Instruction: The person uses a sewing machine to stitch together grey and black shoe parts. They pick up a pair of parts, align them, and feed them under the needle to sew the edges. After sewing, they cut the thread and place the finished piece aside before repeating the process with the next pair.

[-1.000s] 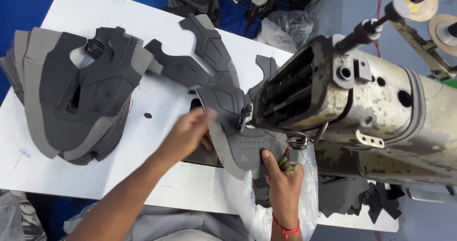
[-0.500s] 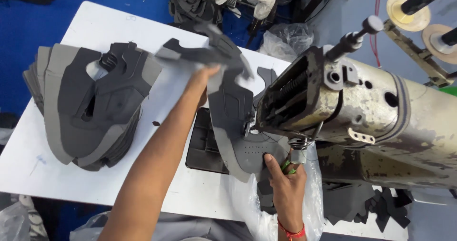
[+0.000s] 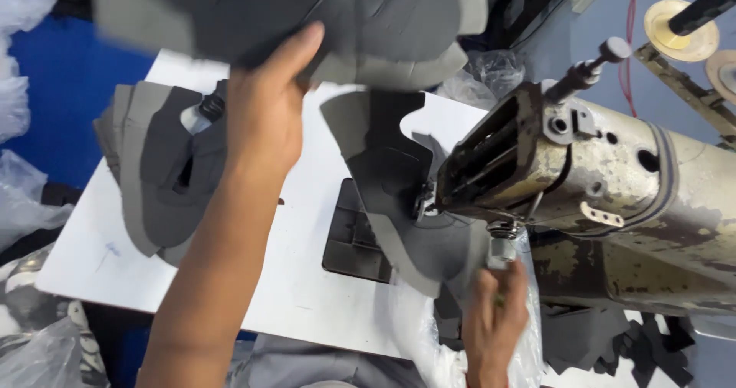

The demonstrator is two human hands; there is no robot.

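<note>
Occupying the right half of the view, worn cream-coloured sewing machine (image 3: 613, 189) overhangs white worktable (image 3: 307, 281), its dark head end facing left. Table carries dark metal plate (image 3: 356, 238) set into its surface just left of the machine head. At the table's left edge lies stack of grey cut pieces (image 3: 153, 181), fanned, flat, well apart from the machine. Top of frame: grey shoe-upper piece (image 3: 307, 20), large, blurred, lifted clear of the table. Left hand (image 3: 264, 120) reaches up from below, arm running diagonally across the table; fingers extended and pressed against the underside of this piece near its middle, thumb side hidden behind the fabric, so the hold is on the piece, though the exact pinch cannot be made out. Second grey upper piece (image 3: 391, 196) sits at the machine head, curving from above the plate down and around the needle area, touching the machine. Right hand (image 3: 494, 319) is at the lower edge, just below the small metal cylinder (image 3: 502, 248) under the head; fingers curled narrow, tips at the lower rim of this second piece; whether they grip it or only touch it cannot be told. Clear plastic bags (image 3: 23, 196) at far left; thread spool disc (image 3: 671, 21) at top right.
</note>
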